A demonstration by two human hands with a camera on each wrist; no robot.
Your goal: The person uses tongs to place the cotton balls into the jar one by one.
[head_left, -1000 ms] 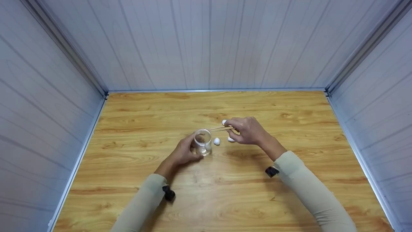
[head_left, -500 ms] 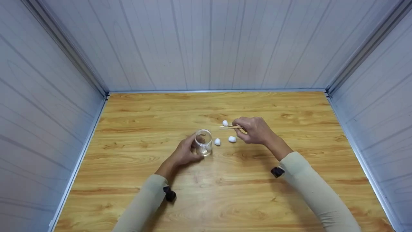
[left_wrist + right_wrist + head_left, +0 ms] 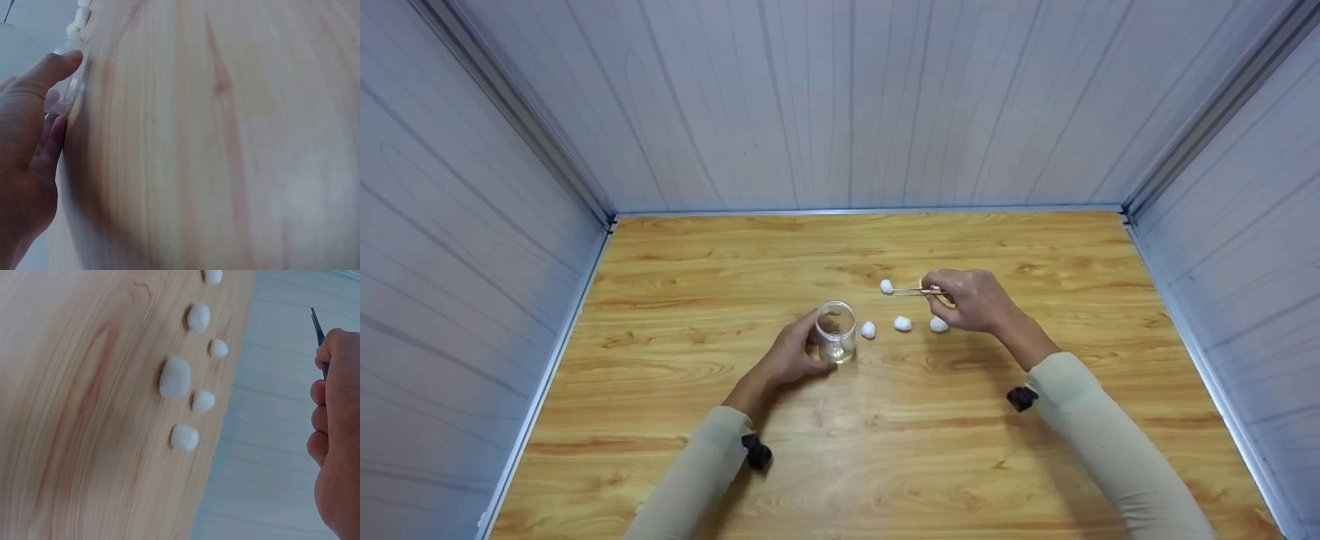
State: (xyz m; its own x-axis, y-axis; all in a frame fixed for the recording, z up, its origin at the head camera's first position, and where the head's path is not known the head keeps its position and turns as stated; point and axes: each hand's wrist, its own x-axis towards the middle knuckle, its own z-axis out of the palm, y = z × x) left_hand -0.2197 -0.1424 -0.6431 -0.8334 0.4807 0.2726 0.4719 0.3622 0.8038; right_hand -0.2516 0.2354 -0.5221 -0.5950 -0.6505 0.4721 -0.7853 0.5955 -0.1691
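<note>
- Left grip (image 3: 790,356): fingers and thumb curved round an upright, transparent, cylindrical jar (image 3: 838,349), its mouth uppermost; whether glass or plastic cannot be told.
- Right grip (image 3: 971,300): clamped on slender metallic tweezers (image 3: 319,331), whose tips point leftward from it; in the right wrist view they carry nothing.
- Far ball, small, white and cotton-like (image 3: 886,286): left of the right grip, at the tweezer tips; contact cannot be confirmed.
- Near row of three similar white balls (image 3: 902,323): on the wooden counter (image 3: 840,450), running from just right of the left grip to just below the right grip.
- Progress, as judged: jar held and tweezers taken up; six balls, counted in the right wrist view, lie unlifted outside the jar. Whether any is inside is unclear.
</note>
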